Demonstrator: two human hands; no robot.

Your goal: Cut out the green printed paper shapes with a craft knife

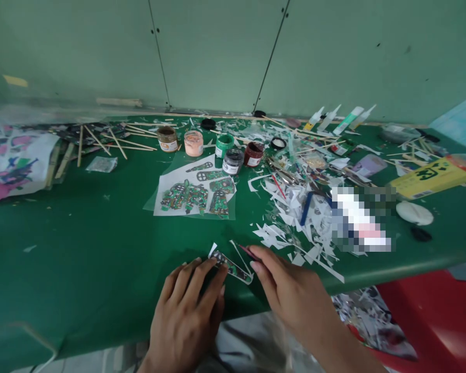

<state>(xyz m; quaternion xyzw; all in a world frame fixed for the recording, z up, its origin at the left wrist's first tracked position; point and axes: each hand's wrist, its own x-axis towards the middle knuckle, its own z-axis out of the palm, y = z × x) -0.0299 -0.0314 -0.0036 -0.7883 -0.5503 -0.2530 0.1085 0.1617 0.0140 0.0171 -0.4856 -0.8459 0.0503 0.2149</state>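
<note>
My left hand [190, 292] presses its fingertips on a small paper cutout [235, 269] with a dark green and brown camouflage print, holding it at the table's front edge. A narrow white paper strip [241, 254] curls up from the cutout's right end. My right hand [285, 277] pinches a slim pointed tool [247, 252], dark pinkish at its tip, close to that strip. Its exact kind is mostly hidden by the fingers. Beyond my hands lies a white sheet [166, 194] bearing several camouflage-patterned cutouts [190, 197], on a clear plastic sleeve.
Open paint jars, brown [166, 140], peach [194, 143], green [224, 145], grey [233, 161] and dark red [253, 154], stand behind the sheet. Paper scraps [295, 212] heap to the right, near a yellow packet [431, 178]. Wooden sticks [118, 142] lie back left. A red chair [435, 311] stands below right.
</note>
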